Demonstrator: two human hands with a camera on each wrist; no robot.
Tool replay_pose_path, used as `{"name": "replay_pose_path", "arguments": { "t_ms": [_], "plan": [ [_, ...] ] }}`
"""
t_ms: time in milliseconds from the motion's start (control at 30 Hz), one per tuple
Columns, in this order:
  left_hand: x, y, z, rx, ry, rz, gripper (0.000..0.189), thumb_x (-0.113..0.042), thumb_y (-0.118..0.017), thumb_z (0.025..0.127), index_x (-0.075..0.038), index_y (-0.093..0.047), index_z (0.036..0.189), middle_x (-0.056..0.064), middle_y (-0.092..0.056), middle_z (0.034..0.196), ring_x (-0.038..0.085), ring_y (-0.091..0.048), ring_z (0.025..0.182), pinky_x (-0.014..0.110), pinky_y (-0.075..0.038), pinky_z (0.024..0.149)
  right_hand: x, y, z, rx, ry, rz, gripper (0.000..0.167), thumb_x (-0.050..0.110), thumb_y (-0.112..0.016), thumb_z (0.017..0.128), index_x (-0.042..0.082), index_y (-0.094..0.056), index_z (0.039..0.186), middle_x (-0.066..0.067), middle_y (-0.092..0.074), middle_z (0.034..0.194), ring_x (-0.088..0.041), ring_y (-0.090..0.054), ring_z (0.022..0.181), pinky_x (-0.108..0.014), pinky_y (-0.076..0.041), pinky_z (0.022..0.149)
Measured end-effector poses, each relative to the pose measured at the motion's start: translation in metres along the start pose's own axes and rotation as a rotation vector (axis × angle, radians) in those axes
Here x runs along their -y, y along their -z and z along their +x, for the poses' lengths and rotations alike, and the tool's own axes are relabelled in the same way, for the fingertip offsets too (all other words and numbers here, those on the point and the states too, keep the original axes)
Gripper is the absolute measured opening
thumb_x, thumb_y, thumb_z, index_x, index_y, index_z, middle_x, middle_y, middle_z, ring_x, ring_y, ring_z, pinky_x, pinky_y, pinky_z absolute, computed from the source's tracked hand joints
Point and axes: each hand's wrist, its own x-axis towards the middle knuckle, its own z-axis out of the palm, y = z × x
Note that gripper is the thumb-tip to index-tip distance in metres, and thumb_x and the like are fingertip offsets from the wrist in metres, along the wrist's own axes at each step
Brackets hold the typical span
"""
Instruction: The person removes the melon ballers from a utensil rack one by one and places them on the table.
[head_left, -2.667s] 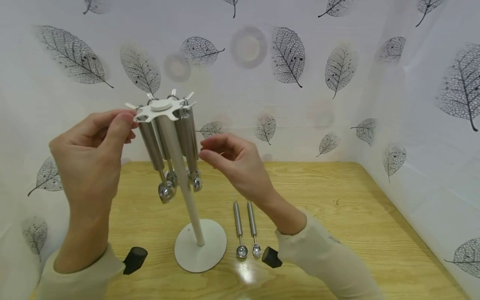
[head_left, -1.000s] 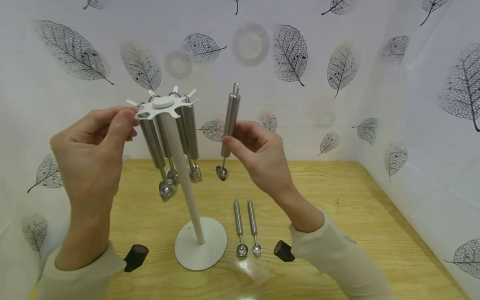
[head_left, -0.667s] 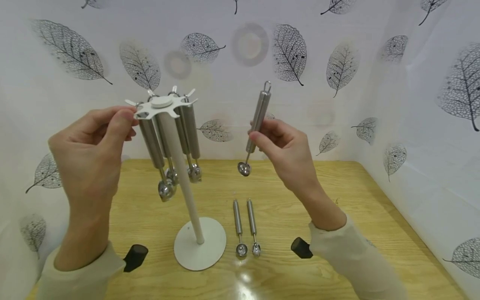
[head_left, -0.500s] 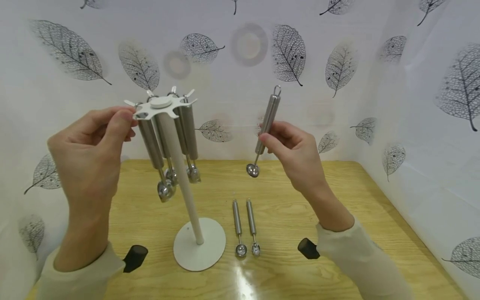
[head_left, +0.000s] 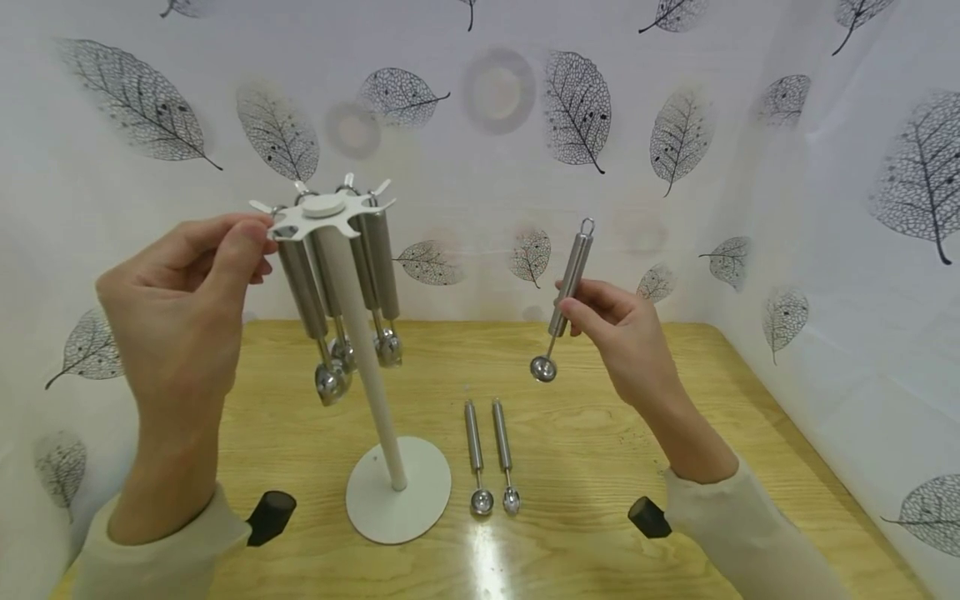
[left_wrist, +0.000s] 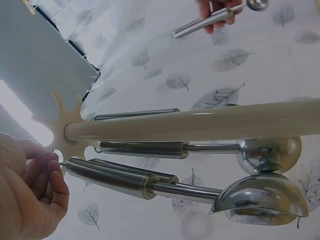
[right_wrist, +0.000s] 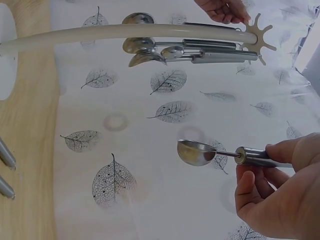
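Observation:
In the head view my right hand (head_left: 633, 346) pinches the steel handle of a melon baller (head_left: 572, 283), its round bowl hanging down above the table. The right wrist view shows the bowl (left_wrist: 257, 4) side-on in my left wrist view as well, near its top edge. My left hand (head_left: 183, 308) pinches the edge of the white rack's star-shaped top (head_left: 322, 218). Several steel scoops (head_left: 302, 287) hang by their loops from that rack, bowls downward, partly overlapping one another and the pole. Two more scoops, a round-bowled one (head_left: 474, 442) and a narrower-bowled one (head_left: 502, 442), lie parallel on the table.
The rack's round white base (head_left: 371, 517) stands on the wooden table (head_left: 600, 517), left of the lying scoops. White curtains (head_left: 480, 183) with leaf prints surround the table at the back and sides. Black wrist devices (head_left: 272, 517) jut from both cuffs.
My right hand has taken a melon baller off the rack, carried it to the right, and lowered it slightly. My left hand stays at the rack's top.

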Motion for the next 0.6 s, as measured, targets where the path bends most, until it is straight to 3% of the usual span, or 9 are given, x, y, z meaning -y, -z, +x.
{"name": "replay_pose_path", "arguments": {
  "t_ms": [167,367,600],
  "plan": [
    [0.000,0.000,0.000,-0.003,0.003,-0.009,0.022,0.001,-0.080,0.089,0.017,-0.074,0.102,0.016,-0.074,0.086,0.022,-0.063,0.071,0.020,-0.056,0.071,-0.017,0.008,-0.008,0.011,-0.062,-0.032,0.035,0.021,-0.067,0.104,0.000,-0.068,0.131,-0.006,-0.067,0.098,-0.021,-0.058,0.084,-0.024,-0.055,0.081],
    [0.000,0.001,0.000,-0.005,0.003,-0.027,0.023,0.001,-0.081,0.088,0.018,-0.073,0.102,0.016,-0.074,0.085,0.022,-0.063,0.070,0.020,-0.056,0.070,-0.037,0.013,-0.015,0.042,-0.117,-0.007,0.034,0.017,-0.066,0.104,-0.004,-0.065,0.131,-0.002,-0.069,0.099,-0.017,-0.059,0.081,-0.024,-0.055,0.077],
    [0.003,0.000,0.000,0.033,-0.098,0.055,0.024,-0.005,-0.080,0.091,0.016,-0.074,0.102,0.017,-0.074,0.087,0.021,-0.064,0.070,0.020,-0.056,0.070,-0.063,0.014,-0.024,0.062,-0.206,0.034,0.033,0.014,-0.065,0.104,-0.008,-0.063,0.128,-0.002,-0.070,0.100,-0.016,-0.058,0.080,-0.024,-0.054,0.077]
  ]
}}
